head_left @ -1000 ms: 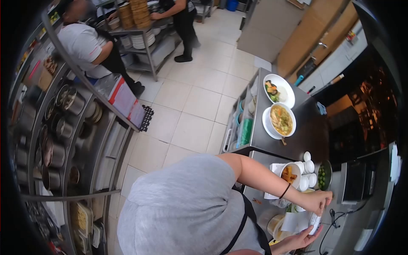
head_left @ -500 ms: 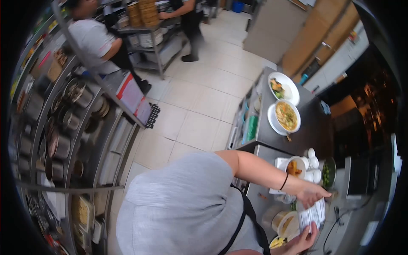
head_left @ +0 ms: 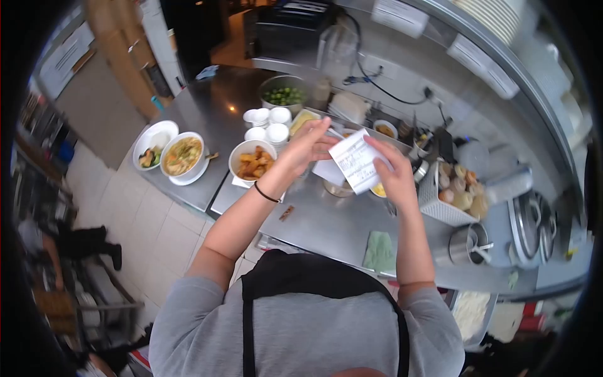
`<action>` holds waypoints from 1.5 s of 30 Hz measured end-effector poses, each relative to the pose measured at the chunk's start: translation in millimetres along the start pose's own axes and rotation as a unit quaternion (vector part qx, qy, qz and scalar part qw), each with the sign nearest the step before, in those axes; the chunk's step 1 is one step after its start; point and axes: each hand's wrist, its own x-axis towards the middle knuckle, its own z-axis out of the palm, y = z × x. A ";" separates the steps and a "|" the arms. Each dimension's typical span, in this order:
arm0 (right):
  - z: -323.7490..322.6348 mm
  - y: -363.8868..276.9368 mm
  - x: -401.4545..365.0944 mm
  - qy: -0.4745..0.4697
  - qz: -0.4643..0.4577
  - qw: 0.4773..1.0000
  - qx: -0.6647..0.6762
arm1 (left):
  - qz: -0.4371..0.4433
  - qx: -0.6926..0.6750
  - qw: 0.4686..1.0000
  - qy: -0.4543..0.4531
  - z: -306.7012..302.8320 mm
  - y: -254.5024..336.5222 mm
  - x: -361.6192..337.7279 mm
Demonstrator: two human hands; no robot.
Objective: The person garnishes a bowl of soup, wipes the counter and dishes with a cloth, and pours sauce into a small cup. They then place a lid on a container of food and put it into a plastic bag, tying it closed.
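Note:
My right hand (head_left: 392,169) pinches a printed paper order slip (head_left: 355,162), thumb and fingers closed on its right edge, above the steel counter. My left hand (head_left: 306,149) hovers just left of the slip with its fingers stretched out, nothing visibly gripped. Another white paper (head_left: 328,171) shows between the hands, partly hidden behind the slip. Beside my left wrist stands a white bowl of fried golden pieces (head_left: 254,164). Stacked white cups (head_left: 277,131) are behind that bowl. Below the slip, containers are partly covered by my hands and the paper.
To the left, a noodle soup bowl (head_left: 182,156) stands near a white plate of vegetables (head_left: 151,157). A pot of green vegetables (head_left: 282,94) sits at the back. On the right are a white basket (head_left: 440,202) and a metal pot (head_left: 466,244). A green cloth (head_left: 379,251) lies on the counter's front edge.
My view has swung from the aisle and shelves round to the counter. The slip is now raised in my right hand, and my left hand remains beside it.

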 end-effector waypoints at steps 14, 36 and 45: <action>-59.3 31.9 -12.9 0.097 -0.005 0.974 -0.204 | 0.095 -0.115 0.982 -0.117 50.8 26.3 52.7; -220.6 16.3 5.5 0.478 -0.105 0.853 -0.182 | 0.048 -0.056 0.991 -0.111 69.3 -21.3 9.2; -46.5 19.6 -76.2 0.240 0.103 0.948 0.182 | -0.129 -0.143 0.942 -0.274 102.3 -83.5 0.0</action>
